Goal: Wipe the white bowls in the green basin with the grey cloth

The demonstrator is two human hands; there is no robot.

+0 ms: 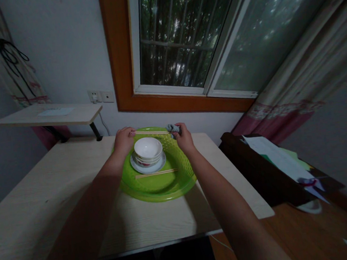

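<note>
Green basket (159, 185), perforated, on a pale wooden table (227, 182), centre of frame. Within, left of its middle: white bowls (148, 148), stacked, upon a white plate (148, 170); loose chopsticks (156, 173) lying just below them in the frame. Held chopsticks (152, 132), above the basket's upper part: left hand (124, 140), fingers closed on the left end; right hand (184, 138), fingers closed around a grey cloth (172, 128) at the right end.
</note>
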